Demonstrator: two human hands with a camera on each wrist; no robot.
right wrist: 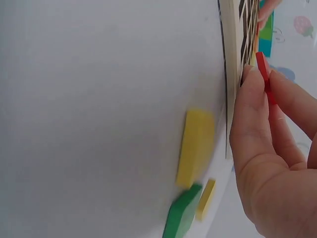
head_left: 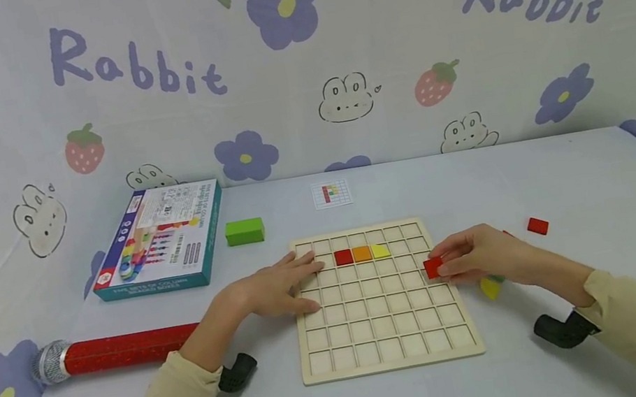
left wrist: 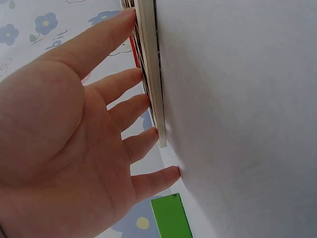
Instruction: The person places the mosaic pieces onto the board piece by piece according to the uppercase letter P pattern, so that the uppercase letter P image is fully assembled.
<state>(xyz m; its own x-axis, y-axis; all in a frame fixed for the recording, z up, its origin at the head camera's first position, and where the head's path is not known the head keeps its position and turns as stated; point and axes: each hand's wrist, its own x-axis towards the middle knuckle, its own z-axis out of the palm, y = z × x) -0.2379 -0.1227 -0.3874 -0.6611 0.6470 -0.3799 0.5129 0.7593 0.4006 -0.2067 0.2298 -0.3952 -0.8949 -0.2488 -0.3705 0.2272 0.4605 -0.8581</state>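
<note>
A wooden grid board (head_left: 393,365) lies on the table between the hands. In its second row from the back sit a red tile (head_left: 344,257), an orange tile (head_left: 362,254) and a yellow tile (head_left: 380,251), side by side. My left hand (head_left: 271,292) rests at the board's left edge, fingers spread and fairly straight, fingertips at the rim in the left wrist view. Over the board's right edge, my right hand (head_left: 487,254) pinches another red tile (head_left: 433,267) between thumb and fingers; the right wrist view shows this red tile (right wrist: 263,69) edge-on.
Loose yellow (right wrist: 195,148) and green (right wrist: 182,210) tiles lie right of the board, partly under my right hand. A red tile (head_left: 538,226) lies farther right. Behind stand a pattern card (head_left: 331,194), green block (head_left: 244,232) and box (head_left: 161,237). A red microphone (head_left: 121,351) lies left.
</note>
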